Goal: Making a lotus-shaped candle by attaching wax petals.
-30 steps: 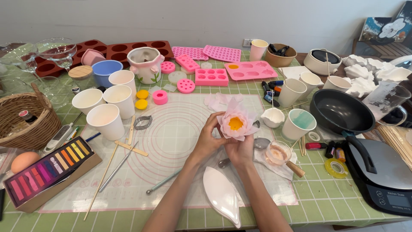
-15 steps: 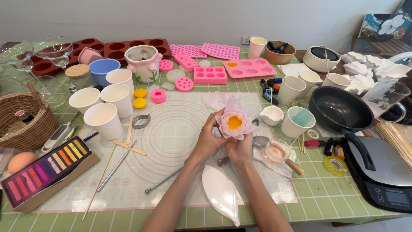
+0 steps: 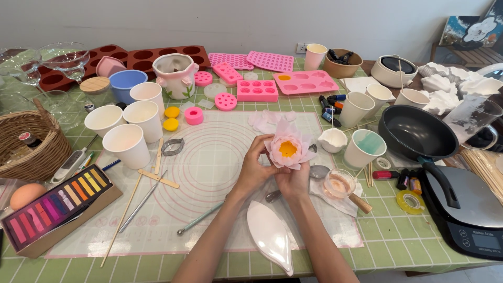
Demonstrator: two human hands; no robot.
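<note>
Head-camera view: a pink lotus-shaped flower [image 3: 287,148] with a yellow centre is cupped above the middle of the table [image 3: 398,236], left hand [image 3: 257,167] and right hand [image 3: 294,181] both pinching its base. Thin petals could crumple under pressure; loose petals [image 3: 266,119] lie behind.

A brown cardboard box of rainbow-coloured pigment blocks [image 3: 55,207] lies at the table's [image 3: 403,246] near left corner, while a black digital scale [image 3: 466,215] with a small grey screen [image 3: 482,241] sits at the near right.
</note>
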